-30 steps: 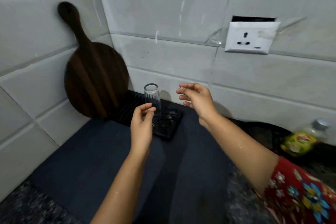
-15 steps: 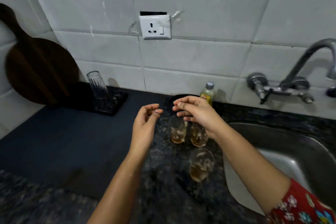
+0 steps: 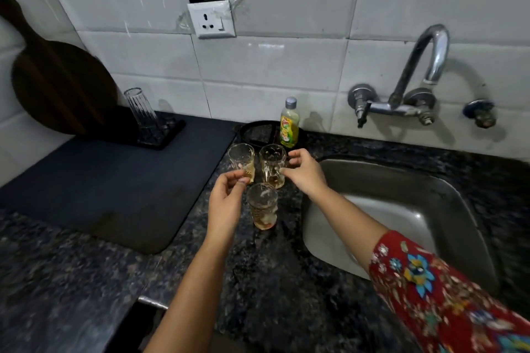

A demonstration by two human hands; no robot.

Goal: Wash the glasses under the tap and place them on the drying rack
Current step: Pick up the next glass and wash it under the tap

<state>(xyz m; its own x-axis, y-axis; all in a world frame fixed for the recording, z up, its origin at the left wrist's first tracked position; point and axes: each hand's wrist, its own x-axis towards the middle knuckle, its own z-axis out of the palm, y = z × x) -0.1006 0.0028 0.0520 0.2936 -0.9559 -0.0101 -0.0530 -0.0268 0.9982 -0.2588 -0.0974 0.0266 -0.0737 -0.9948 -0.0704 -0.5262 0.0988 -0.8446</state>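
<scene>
Three dirty glasses with amber dregs stand on the granite counter left of the sink: a back-left glass, a back-right glass and a front glass. My right hand reaches to the back-right glass; its thumb tip touches the glass's side and its fingers lie just beside the rim, not closed round it. My left hand hovers with loosely curled fingers at the foot of the back-left glass and holds nothing. A clean ribbed glass stands upside down on the black drying rack. The tap runs no water.
The steel sink lies to the right. A yellow dish-soap bottle stands behind the glasses next to a round black strainer. A dark mat covers the left counter. A wooden board leans on the wall.
The view has swung right from the drying rack to the sink. Both hands have left the rack and dropped down to the dirty glasses; the clean glass stays on the rack.
</scene>
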